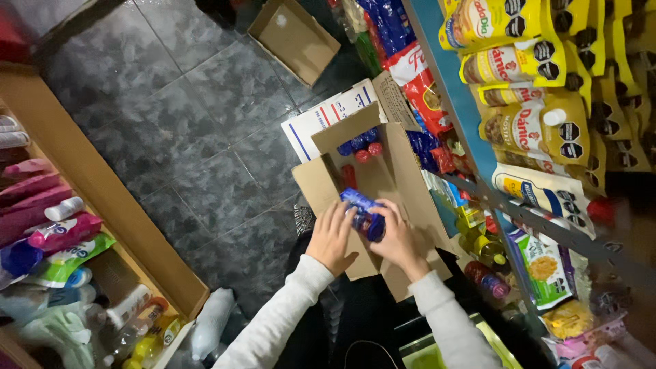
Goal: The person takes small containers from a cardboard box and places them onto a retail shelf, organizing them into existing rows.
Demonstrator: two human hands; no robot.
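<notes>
Fingers (372,213) of both hands curled around blue glossy packet (363,213), pinching it from either side above open cardboard box (403,171). Left hand (333,236) at packet's left edge, right hand (396,236) at right; white knit sleeves. Packet small, shiny wrap, dark blue, crinkled. Inside box: red and blue rounded caps (362,147), matte brown walls, flaps splayed. Box on dark mottled tile floor (191,123). Right: blue shelf (444,82) crowded with yellow pouches (519,68). Left: wooden shelf (102,198), pink packs.
</notes>
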